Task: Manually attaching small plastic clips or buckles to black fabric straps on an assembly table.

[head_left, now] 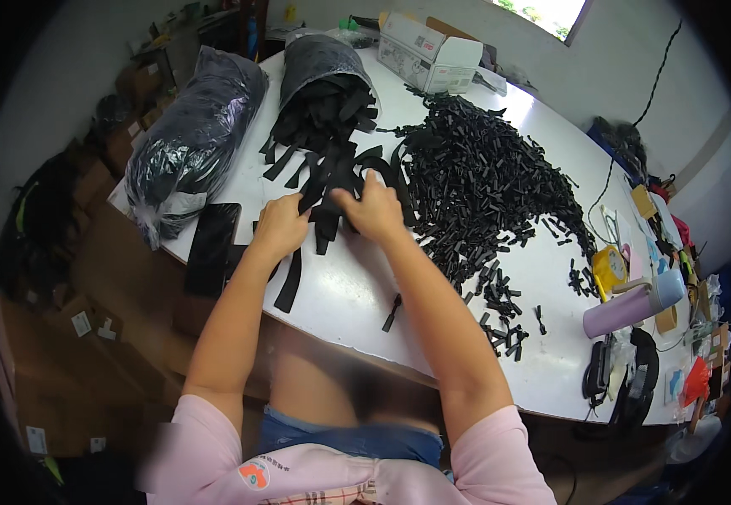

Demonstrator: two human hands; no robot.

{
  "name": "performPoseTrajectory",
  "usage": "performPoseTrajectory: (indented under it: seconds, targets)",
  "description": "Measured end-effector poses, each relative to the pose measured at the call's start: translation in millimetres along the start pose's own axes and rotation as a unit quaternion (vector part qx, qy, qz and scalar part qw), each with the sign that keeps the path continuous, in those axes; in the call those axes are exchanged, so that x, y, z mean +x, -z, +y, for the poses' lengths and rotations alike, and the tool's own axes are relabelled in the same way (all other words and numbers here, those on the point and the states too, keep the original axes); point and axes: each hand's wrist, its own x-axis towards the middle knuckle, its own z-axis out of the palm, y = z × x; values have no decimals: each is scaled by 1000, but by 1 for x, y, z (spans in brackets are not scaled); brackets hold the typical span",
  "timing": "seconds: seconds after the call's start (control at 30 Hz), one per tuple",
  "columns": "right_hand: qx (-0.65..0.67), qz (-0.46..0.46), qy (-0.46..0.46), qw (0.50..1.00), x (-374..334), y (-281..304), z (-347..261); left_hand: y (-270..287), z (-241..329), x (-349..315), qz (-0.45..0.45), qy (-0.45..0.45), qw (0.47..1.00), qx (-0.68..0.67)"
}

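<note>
Loose black fabric straps [326, 225] lie in a heap on the white table, spilling toward me from an open clear plastic bag [319, 61]. My left hand [281, 227] is at the left side of the heap, closed with its fingertips pinching a black strap. Just to the right, my right hand [371, 209] has its fingers curled over the straps and its thumb pointing left; it appears closed on a strap, though its fingertips are partly hidden. One curved strap [290, 282] hangs toward the table edge below my left hand.
A large pile of small black clip-like pieces [488, 172] spreads to the right. A filled plastic bag [201, 135] and black phone [214, 246] are left. An open white carton [427, 52] stands behind. At right are yellow tape [608, 269] and a purple bottle [622, 310].
</note>
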Motion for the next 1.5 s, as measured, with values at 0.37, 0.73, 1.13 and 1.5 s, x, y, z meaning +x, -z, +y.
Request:
performPoseTrajectory:
  seconds: [0.37,0.73,1.13,1.5]
  targets:
    - [-244,28,191,950,-36,-24,-14,-18,-2,16,70,65,941,-323]
    - [-226,-105,259,933,-38,74,-14,28,46,-14,-105,-213,971,-21]
    - [-33,-6,-32,999,7,53,35,47,52,-14,115,7,801,-587]
    - [-282,77,126,948,-1,18,54,54,35,-30,5,89,634,-769]
